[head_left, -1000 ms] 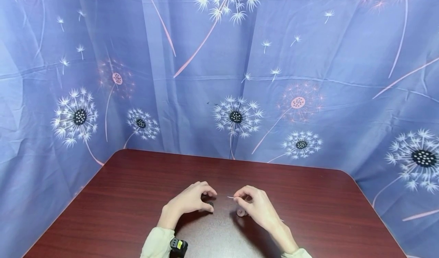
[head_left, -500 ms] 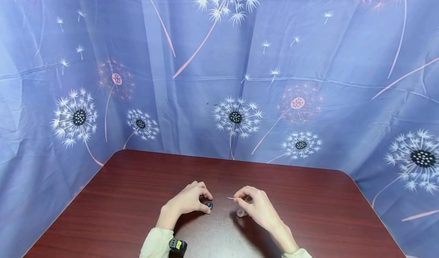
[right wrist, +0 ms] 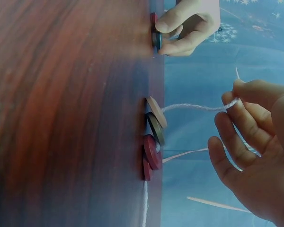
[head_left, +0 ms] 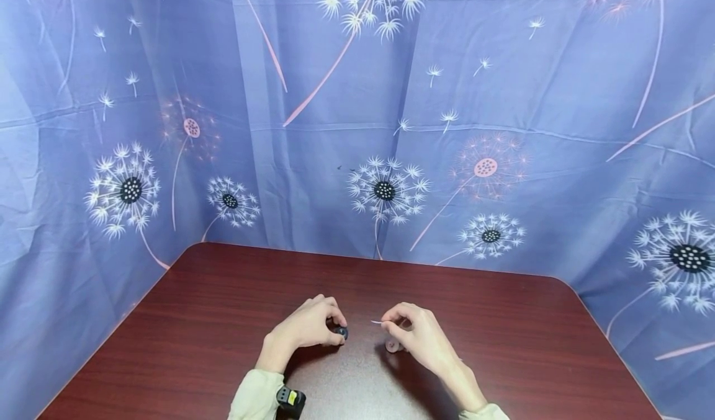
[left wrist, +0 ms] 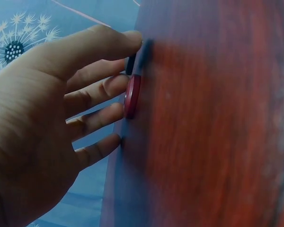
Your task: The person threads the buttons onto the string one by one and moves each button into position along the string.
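Observation:
My left hand (head_left: 304, 325) pinches a dark round button (head_left: 342, 332) at the table surface, thumb on one side and fingers on the other. Behind it, under the fingers in the left wrist view, is a red button (left wrist: 132, 97). My right hand (head_left: 421, 336) holds a white string (right wrist: 194, 107) between thumb and fingertips, its short tip sticking out to the left. In the right wrist view the string leads down to a row of threaded buttons on the table: a pale one (right wrist: 156, 112), an olive-dark one (right wrist: 155, 128) and red ones (right wrist: 152, 151), leaning on each other.
The tabletop (head_left: 251, 290) is dark red wood with rounded far corners. A blue dandelion-print cloth (head_left: 335, 128) hangs behind and to the left. The string's other tail (right wrist: 145, 203) runs along the table from the red buttons.
My left thumb and fingers have drawn closer and taken hold of the dark button, which lay in plainer view half a second ago. The right hand has stayed nearly still with the string.

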`<state>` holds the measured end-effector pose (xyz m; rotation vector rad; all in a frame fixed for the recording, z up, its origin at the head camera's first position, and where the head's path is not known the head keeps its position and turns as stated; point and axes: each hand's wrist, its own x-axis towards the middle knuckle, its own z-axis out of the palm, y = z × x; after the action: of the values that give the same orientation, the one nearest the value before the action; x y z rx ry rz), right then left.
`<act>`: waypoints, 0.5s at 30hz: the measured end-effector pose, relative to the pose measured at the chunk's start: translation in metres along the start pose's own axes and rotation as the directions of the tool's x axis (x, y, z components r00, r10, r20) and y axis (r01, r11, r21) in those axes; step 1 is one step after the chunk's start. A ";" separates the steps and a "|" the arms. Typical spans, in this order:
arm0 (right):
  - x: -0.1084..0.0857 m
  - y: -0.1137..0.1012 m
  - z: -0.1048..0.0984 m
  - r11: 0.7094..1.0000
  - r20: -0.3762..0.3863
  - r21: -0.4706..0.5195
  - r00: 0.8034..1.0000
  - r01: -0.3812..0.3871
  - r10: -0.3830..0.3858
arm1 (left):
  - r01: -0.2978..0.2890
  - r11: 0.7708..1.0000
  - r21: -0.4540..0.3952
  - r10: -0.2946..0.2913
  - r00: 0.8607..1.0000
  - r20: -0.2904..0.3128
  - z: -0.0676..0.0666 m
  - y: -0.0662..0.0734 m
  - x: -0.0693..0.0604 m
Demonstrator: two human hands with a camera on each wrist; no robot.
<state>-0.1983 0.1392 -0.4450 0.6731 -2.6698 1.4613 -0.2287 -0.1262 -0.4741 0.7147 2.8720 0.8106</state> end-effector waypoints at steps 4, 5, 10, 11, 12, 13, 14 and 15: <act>0.000 0.000 0.000 1.000 -0.003 -0.008 1.000 0.010 -0.010 | 0.009 1.000 -0.003 -0.009 1.000 -0.002 0.000 0.000 0.001; 0.000 0.000 0.000 1.000 -0.003 -0.011 1.000 0.012 -0.012 | 0.008 1.000 -0.005 -0.008 1.000 -0.003 0.000 0.000 0.001; 0.000 0.000 0.000 0.999 -0.004 -0.031 1.000 0.026 -0.027 | -0.023 0.999 -0.030 0.022 1.000 -0.018 -0.001 0.002 0.002; 0.000 0.000 0.000 0.999 -0.006 -0.039 0.999 0.034 -0.035 | -0.031 0.999 -0.037 0.030 0.999 -0.022 -0.001 0.002 0.003; 0.000 0.000 0.000 0.998 -0.006 -0.039 0.999 0.040 -0.040 | -0.042 0.998 -0.045 0.040 0.999 -0.026 -0.001 0.002 0.003; 0.000 0.000 0.000 0.998 -0.006 -0.040 0.999 0.047 -0.047 | -0.053 0.997 -0.053 0.052 0.998 -0.031 -0.001 0.003 0.004; 0.000 0.001 0.000 0.998 -0.006 -0.039 0.999 0.049 -0.050 | -0.064 0.996 -0.063 0.062 0.997 -0.036 -0.002 0.003 0.004; 0.000 0.001 0.000 0.998 -0.005 -0.037 0.999 0.049 -0.049 | -0.077 0.994 -0.073 0.074 0.996 -0.044 -0.002 0.003 0.005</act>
<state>-0.1986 0.1392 -0.4456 0.7254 -2.6485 1.3971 -0.2321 -0.1224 -0.4707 0.8120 2.8485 0.9469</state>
